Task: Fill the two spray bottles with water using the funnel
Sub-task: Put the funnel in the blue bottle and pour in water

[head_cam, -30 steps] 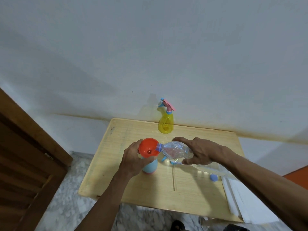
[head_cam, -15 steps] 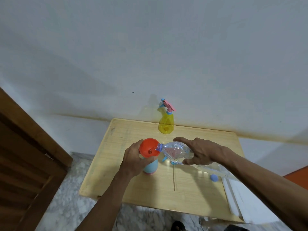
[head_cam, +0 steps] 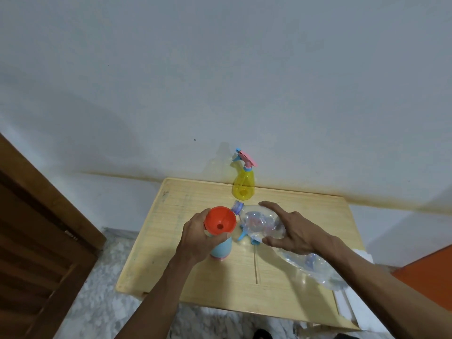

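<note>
Head view: a small wooden tabletop [head_cam: 190, 270] is seen from above, set against a pale wall [head_cam: 220, 69]. At its middle a blue bottle [head_cam: 220, 250] stands upright, with an orange funnel [head_cam: 220, 221] seated in its neck. The left hand [head_cam: 199, 236] is wrapped around the top of the blue bottle just under the funnel, the thumb curled against the funnel's near rim, so bottle and funnel are gripped together. The funnel's inner hole is visible and open to the camera.

A clear water bottle [head_cam: 261, 225] is held nearly on its side by the right hand [head_cam: 291, 231], fingers curled over its top and thumb clamped beneath. Its blue-ringed mouth [head_cam: 237, 206] lies at the far right edge of the funnel, touching or just beside the rim; whether water is running cannot be told. The rear of the water bottle stretches back under the right forearm.

A blue spray head [head_cam: 242, 235] lies on the tabletop just beneath the water bottle, partly hidden by it. A yellow spray bottle [head_cam: 243, 187] with a pink and blue trigger stands upright at the far edge, near the wall, well apart from both hands. A wooden door [head_cam: 36, 241] is at the left, and white sheets [head_cam: 354, 311] lie at the right edge.
</note>
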The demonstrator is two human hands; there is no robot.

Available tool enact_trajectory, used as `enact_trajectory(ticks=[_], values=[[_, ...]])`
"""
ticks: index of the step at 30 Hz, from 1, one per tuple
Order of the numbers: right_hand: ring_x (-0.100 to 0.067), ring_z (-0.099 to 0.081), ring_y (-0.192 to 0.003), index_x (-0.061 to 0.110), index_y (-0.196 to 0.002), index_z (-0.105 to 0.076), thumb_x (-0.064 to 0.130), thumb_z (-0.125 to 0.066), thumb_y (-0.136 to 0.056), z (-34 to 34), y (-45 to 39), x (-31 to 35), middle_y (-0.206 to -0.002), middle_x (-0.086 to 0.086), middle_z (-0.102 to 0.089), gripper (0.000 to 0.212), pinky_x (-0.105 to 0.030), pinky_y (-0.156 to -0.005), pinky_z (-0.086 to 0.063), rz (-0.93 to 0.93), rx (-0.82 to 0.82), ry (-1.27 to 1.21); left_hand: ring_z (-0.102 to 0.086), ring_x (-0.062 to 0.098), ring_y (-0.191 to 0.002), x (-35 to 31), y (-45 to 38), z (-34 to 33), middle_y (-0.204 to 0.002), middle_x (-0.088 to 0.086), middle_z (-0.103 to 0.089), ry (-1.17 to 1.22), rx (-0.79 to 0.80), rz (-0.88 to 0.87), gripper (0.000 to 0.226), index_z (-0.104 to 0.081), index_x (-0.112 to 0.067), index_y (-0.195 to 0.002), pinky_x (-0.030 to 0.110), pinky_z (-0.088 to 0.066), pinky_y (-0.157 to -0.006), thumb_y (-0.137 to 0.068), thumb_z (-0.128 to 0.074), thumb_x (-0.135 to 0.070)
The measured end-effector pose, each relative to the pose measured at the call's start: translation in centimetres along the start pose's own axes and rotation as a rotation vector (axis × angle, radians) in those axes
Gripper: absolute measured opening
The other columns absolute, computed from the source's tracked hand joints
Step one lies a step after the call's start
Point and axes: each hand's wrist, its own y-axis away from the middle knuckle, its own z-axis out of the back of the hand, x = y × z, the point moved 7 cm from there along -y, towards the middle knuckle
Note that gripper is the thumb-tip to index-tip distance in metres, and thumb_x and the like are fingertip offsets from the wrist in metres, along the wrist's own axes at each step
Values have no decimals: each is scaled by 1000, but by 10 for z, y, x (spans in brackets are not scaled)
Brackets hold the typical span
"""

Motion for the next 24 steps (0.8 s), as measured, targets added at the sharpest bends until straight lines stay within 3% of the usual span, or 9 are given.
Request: enact_trajectory(ticks=[3, 7, 10, 13, 17, 20, 24], values=[[-5, -61, -63, 41, -151, -26, 54, -76, -82, 3, 13, 0, -74, 9, -66, 87, -27, -64, -49, -19, -199, -142, -56, 12, -103, 3, -1, -2, -119, -4, -61, -3, 1, 13, 78, -56, -21, -134, 18, -40, -79, -67, -89, -42], [3, -67, -85, 43, -147, -29, 43, -84, -78, 11, 34, -9, -96, 17, -69, 88, -9, -74, -50, -122, -479, -352, -54, 12, -105, 3, -1, -2, -117, -4, -58, -15, -16, 15, 79, -55, -17, -135, 19, -39, -79, -68, -89, -39], [12, -62, -88, 40, -146, -29, 38, -86, -77, 17, 49, -16, -101, 21, -64, 90, -1, -73, -44, -206, -661, -429, -54, 14, -104, 4, -1, -3, -118, 1, -60, -8, -26, 23, 82, -55, -14, -135, 25, -39, -85, -65, -91, -39], [-1, -66, -86, 39, -146, -30, 38, -88, -75, 21, 62, -27, -99, 15, -66, 92, -10, -76, -46, -312, -776, -467, -51, 13, -101, 4, -1, -5, -121, 5, -62, -6, -32, 30, 84, -56, -14, -134, 26, -39, -84, -63, -91, -40], [-14, -68, -100, 42, -138, -35, 34, -91, -71, 18, 77, -42, -104, 16, -67, 88, -33, -93, -51, -415, -853, -553, -51, 12, -100, 5, -2, -6, -123, 6, -63, -8, -33, 47, 80, -56, -14, -134, 25, -38, -84, -66, -92, -36], [-11, -66, -98, 38, -136, -37, 31, -92, -71, 15, 85, -49, -104, 26, -61, 85, -33, -93, -52, -444, -897, -561, -51, 12, -101, 6, -3, -6, -125, 6, -63, 3, -38, 43, 85, -55, -13, -135, 26, -39, -85, -64, -92, -40], [-7, -65, -94, 33, -137, -38, 28, -92, -71, 9, 94, -60, -105, 27, -60, 86, -32, -90, -53, -461, -927, -574, -52, 14, -103, 7, -1, -6, -124, 3, -61, 40, -38, 64, 96, -54, -13, -137, 27, -40, -85, -55, -90, -48]])
